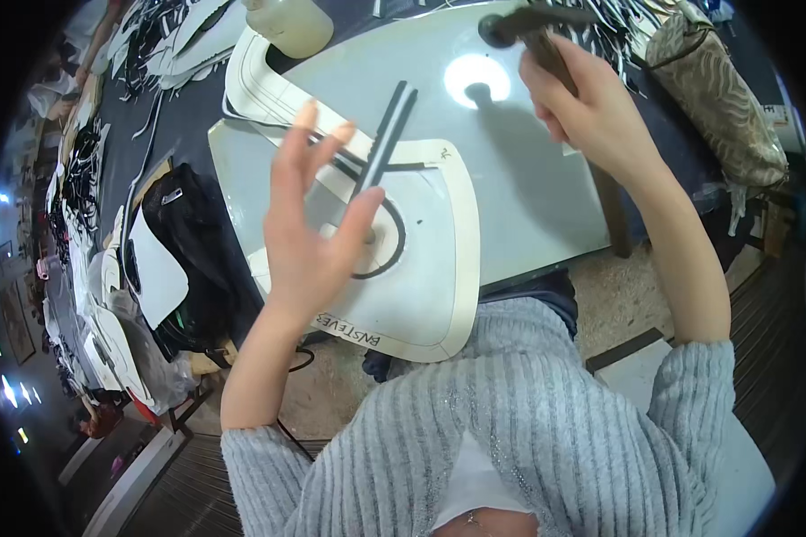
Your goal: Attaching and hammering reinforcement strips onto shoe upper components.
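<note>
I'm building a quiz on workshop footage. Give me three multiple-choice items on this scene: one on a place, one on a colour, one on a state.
1. Where is the hammer head?
A. Raised above the table's far part
B. Lying on the floor
C. Resting on the white piece

2. What colour is the strip that the left hand holds?
A. Red
B. Black
C. Yellow

3. How is the left hand?
A. Clenched in a fist
B. Flat on the table
C. Fingers spread, thumb against the strip

Answers:
1 A: the right hand grips the handle, with the hammer lifted over the pale table.
2 B: the strip is dark black against the white cut piece beneath it.
3 C: the left hand is lifted, its fingers fanned out and only the thumb meeting the strip's lower end.
</note>
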A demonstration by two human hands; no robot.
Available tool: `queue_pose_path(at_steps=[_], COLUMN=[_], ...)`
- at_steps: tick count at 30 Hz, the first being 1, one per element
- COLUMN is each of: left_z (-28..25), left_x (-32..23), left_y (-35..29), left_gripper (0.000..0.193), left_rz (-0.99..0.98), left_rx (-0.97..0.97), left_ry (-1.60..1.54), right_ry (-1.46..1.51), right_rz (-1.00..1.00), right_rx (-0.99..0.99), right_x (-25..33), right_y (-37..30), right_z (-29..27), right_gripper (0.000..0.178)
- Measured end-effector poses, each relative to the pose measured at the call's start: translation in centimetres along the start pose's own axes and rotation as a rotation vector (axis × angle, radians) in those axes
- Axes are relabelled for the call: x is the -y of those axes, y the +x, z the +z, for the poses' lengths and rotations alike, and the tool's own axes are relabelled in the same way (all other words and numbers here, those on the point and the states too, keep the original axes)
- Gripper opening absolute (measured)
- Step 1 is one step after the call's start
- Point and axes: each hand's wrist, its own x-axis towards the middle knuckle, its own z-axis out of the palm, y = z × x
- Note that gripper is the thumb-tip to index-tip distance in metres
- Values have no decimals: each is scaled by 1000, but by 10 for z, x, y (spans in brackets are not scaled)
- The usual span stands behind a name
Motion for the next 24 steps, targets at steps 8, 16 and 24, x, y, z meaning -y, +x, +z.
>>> queue_pose_path(at_steps=[8, 16, 24], left_z=[22, -5, -25], left_x=[11, 22, 16], left_y=[17, 26, 51], left_gripper=[89, 54, 37], left_rz=[15, 324, 367], left_rx=[-47, 128, 124], left_ry=[219, 700, 644], right_ry=[-644, -709, -711], right_rz=[-343, -355, -244], right_rx=[204, 172, 218], right_x=[8, 15, 20], right_y=[-51, -44, -35], right_z=[45, 44, 33], right_gripper=[32, 32, 34])
